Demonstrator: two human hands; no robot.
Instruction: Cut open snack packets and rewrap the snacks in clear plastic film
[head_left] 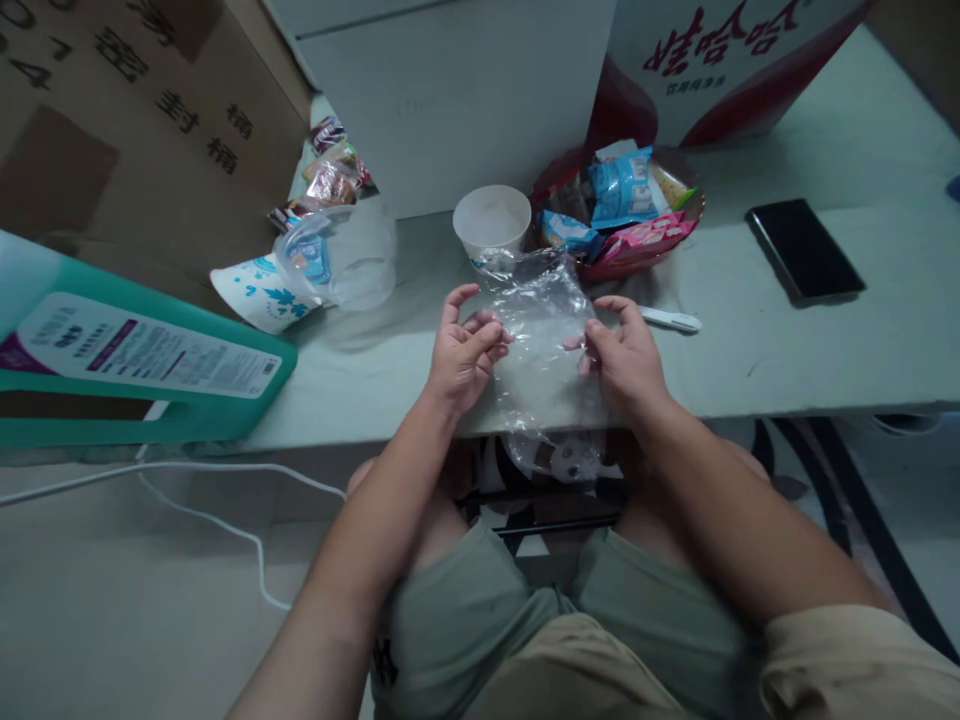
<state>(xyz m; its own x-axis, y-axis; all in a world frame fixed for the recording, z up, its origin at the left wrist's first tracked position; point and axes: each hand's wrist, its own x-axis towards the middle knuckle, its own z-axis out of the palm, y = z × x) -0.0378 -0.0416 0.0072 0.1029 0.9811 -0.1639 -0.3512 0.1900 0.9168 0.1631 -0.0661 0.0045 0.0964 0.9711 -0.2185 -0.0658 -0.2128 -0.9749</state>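
A clear plastic bag (547, 370) hangs between my hands, over the front edge of the table. My left hand (466, 350) pinches its left side between thumb and fingers. On the opposite side, my right hand (622, 350) grips the bag the same way, with the fingertips partly seen through the film. The bag looks crinkled and see-through; I cannot make out anything inside it. Just beyond its top edge stands a white paper cup (492, 222). Behind the right hand lies a white plastic-handled tool (671, 320), partly hidden.
A red bowl (697, 215) of wrapped snacks stands behind the bag. To the right lies a black phone (806, 250). On the left are a tipped paper cup (262, 292), a clear plastic container (367, 260) and a large green bottle (247, 400). Boxes (457, 110) line the back.
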